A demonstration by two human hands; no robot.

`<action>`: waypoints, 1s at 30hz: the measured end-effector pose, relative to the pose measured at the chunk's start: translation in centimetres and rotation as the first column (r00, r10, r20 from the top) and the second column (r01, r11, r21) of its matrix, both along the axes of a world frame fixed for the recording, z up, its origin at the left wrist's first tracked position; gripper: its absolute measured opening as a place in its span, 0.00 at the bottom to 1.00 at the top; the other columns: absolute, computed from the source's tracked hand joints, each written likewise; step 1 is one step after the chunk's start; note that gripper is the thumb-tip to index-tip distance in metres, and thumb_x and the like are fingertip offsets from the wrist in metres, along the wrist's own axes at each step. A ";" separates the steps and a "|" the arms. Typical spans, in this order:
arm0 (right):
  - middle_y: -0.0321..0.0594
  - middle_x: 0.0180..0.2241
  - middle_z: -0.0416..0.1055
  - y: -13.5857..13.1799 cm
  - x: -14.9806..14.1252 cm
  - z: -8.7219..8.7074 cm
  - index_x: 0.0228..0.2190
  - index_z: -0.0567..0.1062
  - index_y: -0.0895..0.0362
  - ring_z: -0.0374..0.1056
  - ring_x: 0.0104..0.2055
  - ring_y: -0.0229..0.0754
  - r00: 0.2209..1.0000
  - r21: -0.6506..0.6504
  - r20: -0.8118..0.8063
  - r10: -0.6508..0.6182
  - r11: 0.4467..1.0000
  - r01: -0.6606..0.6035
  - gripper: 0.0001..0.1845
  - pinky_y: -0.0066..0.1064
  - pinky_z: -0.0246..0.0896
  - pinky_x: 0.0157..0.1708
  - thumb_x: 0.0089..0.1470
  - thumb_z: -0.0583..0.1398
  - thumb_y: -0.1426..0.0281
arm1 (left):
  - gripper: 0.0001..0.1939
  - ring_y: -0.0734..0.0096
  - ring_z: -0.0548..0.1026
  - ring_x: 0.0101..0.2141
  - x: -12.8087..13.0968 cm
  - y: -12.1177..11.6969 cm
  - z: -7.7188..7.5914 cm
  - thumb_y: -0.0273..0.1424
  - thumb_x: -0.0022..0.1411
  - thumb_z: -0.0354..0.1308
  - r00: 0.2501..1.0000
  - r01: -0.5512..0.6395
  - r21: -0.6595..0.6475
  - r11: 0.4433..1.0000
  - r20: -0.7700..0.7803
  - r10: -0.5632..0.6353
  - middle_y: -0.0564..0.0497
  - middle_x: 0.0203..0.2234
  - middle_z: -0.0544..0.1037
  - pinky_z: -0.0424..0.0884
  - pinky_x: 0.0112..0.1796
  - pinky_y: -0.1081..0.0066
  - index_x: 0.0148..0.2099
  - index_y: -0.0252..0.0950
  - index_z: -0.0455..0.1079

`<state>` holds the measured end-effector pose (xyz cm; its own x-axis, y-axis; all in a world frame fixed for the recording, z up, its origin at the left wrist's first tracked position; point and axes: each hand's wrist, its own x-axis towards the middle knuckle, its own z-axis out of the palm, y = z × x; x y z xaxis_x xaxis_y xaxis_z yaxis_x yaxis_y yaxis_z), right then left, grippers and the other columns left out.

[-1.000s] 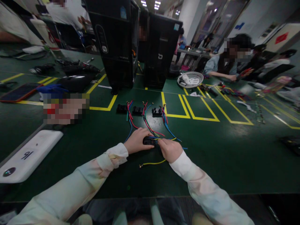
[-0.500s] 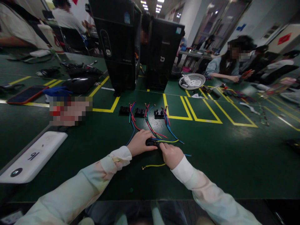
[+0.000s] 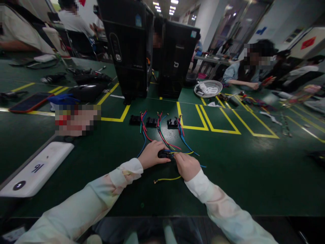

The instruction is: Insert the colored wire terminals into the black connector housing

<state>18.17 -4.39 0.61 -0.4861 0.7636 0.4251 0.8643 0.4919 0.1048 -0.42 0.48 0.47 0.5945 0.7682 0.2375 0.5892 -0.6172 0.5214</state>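
Note:
My left hand (image 3: 153, 155) is closed around a small black plastic housing (image 3: 164, 154), holding it just above the green table. At its right end the fingers of my right hand (image 3: 187, 165) are pinched at a yellow wire (image 3: 188, 153) that comes from the housing; the fingertips partly hide the contact. Under my right hand lies another yellow wire (image 3: 167, 179) with a metal terminal at its left end. A blue wire end (image 3: 203, 166) sticks out to the right of that hand. Beyond my hands three black housings (image 3: 151, 122) lie in a row, with red, blue and green wires (image 3: 160, 127) beside them.
Two black computer towers (image 3: 129, 54) stand at the back. A white basket (image 3: 208, 88) holds small parts to their right. At left lie a white device (image 3: 38, 169), a phone (image 3: 30, 102) and a blue-handled tool (image 3: 63, 99). Yellow tape marks the table. Other people sit further off.
My right hand has shifted slightly right, its fingertips drawing away from the housing along the yellow wire. My left hand keeps its hold in the same place.

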 end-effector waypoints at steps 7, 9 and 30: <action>0.36 0.24 0.68 0.1 0.2 0.2 0.31 0.70 0.57 0.62 0.27 0.36 1.000 -0.018 0.024 0.019 1.000 -0.018 0.09 0.29 0.46 0.27 0.54 0.50 0.74 | 0.19 0.66 0.64 0.36 0.0 0.1 -0.2 0.46 0.49 0.57 1.000 -0.005 -0.004 1.000 -0.008 0.005 0.51 0.34 0.70 0.59 0.38 0.67 0.39 0.38 0.67; 0.36 0.24 0.68 0.2 0.2 0.3 0.30 0.70 0.57 0.62 0.27 0.35 0.999 -0.076 0.038 0.010 0.997 -0.007 0.08 0.28 0.45 0.26 0.53 0.51 0.75 | 0.19 0.66 0.64 0.36 0.0 0.1 -0.1 0.46 0.49 0.57 1.000 -0.004 -0.005 1.000 -0.010 0.004 0.51 0.34 0.69 0.59 0.38 0.67 0.39 0.38 0.67; 0.39 0.27 0.70 0.4 0.6 0.1 0.34 0.68 0.58 0.65 0.29 0.34 0.987 -0.139 -0.154 0.038 0.989 -0.060 0.12 0.24 0.49 0.29 0.58 0.47 0.69 | 0.20 0.66 0.64 0.37 -0.1 0.0 0.1 0.47 0.50 0.56 1.000 0.000 -0.006 1.000 -0.007 0.000 0.51 0.34 0.69 0.59 0.39 0.67 0.39 0.38 0.67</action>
<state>18.81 -4.02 0.75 -0.4632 0.7984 0.3847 0.8394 0.5345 -0.0984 -0.48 0.47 0.53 0.5965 0.7694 0.2286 0.5929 -0.6143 0.5206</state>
